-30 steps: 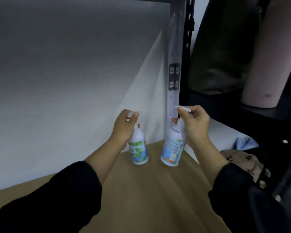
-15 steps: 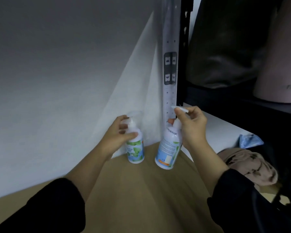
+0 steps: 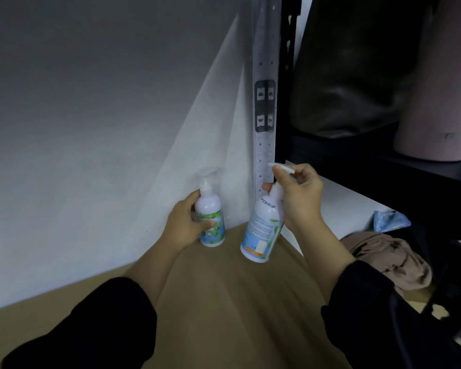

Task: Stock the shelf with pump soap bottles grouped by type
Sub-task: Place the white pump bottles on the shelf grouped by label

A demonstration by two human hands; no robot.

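Two white pump soap bottles with green and blue labels are at the far right corner of the wooden shelf board point(image 3: 224, 302). The smaller bottle point(image 3: 210, 222) stands upright against the white back wall, and my left hand point(image 3: 186, 225) wraps around its body. My right hand point(image 3: 296, 198) grips the neck and pump of the larger bottle point(image 3: 261, 233), which is tilted, its base near the board; contact with the board is unclear.
A white perforated shelf upright point(image 3: 265, 102) rises just behind the bottles. To its right is a dark rack with a black bag point(image 3: 351, 75) and a pink roll point(image 3: 437, 102). Below lie beige cloth point(image 3: 389, 259) and a blue item point(image 3: 389, 221).
My left hand has slid from the small bottle's pump down to its body, and that bottle now stands closer to the back wall. The larger bottle stays tilted in my right hand.
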